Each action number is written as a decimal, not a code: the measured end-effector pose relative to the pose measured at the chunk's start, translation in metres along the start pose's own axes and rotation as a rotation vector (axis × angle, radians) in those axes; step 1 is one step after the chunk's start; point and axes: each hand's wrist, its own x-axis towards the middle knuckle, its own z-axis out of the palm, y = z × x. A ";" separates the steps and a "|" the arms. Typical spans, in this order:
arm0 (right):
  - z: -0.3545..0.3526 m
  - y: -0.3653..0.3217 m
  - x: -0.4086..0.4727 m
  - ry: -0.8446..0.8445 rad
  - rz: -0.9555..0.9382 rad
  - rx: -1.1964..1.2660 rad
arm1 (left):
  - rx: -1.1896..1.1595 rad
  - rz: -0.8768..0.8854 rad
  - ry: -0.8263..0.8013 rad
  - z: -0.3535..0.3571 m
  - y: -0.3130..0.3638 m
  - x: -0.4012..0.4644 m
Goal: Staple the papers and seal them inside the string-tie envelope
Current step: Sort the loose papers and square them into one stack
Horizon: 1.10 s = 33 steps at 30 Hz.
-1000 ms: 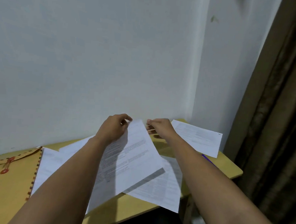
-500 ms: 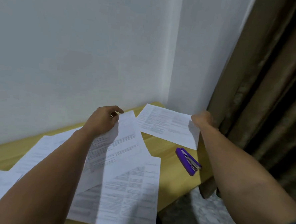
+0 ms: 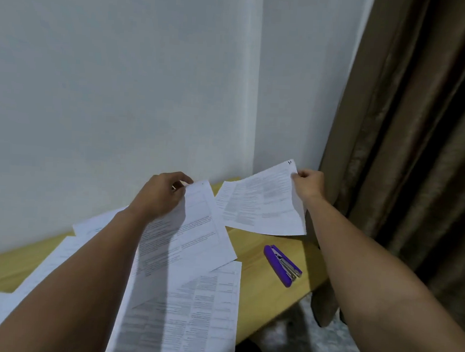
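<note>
My left hand (image 3: pixel 162 193) pinches the top corner of a printed sheet (image 3: pixel 192 238), lifting it off the other papers. My right hand (image 3: pixel 308 184) grips the far right corner of a second printed sheet (image 3: pixel 262 205), raised at that corner near the wall. A third printed sheet (image 3: pixel 198 315) lies flat near the table's front edge. More white papers (image 3: pixel 57 255) spread out to the left under my left arm. A purple stapler (image 3: pixel 281 266) lies on the yellow wooden table (image 3: pixel 254 248), between the sheets and the right edge. The string-tie envelope is out of view.
A white wall runs close behind the table and forms a corner at the back right. A brown curtain (image 3: pixel 408 132) hangs just right of the table, touching its edge. Patterned floor (image 3: pixel 305 343) shows below the table's right end.
The view has swung right, so the envelope left the frame and the stapler appeared. My right hand went from the middle to the far sheet, took its corner and raised it.
</note>
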 end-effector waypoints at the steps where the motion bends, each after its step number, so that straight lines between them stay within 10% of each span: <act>1: -0.002 -0.013 -0.004 -0.009 -0.050 0.032 | 0.002 0.015 0.015 -0.008 0.007 -0.002; 13: -0.025 -0.199 -0.135 -0.328 -0.574 0.279 | 0.067 0.142 0.244 -0.147 0.075 -0.073; 33: 0.053 -0.241 -0.342 -1.024 -0.343 0.558 | 0.025 -0.031 0.455 -0.255 0.052 -0.226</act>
